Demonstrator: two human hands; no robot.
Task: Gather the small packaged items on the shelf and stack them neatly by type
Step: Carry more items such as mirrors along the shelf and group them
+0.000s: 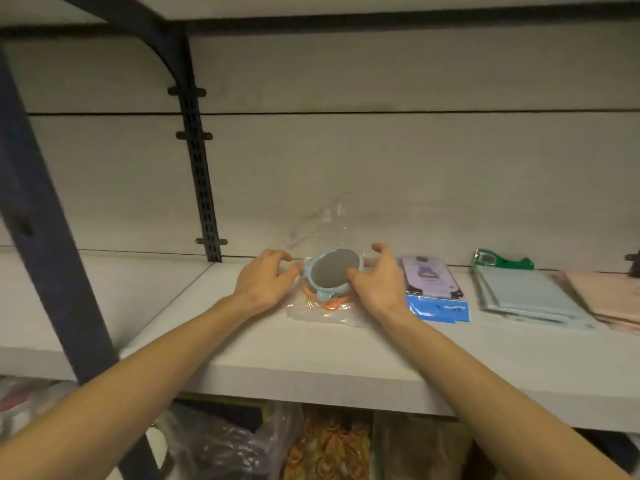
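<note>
A: Where is the mirror (334, 273)?

B: Mid-shelf (242, 348), in a clear bag (322, 237), tilted atop orange ones; left hand (261, 280) and right hand (375, 282) cup it from either side, fingers curled at the rim; whether they truly clasp it, I cannot tell.

A: The risk?

B: Slick plastic, I'd judge; it could slide off the pile; or the right wrist could knock the phone case (433, 277) just beside it.
</note>
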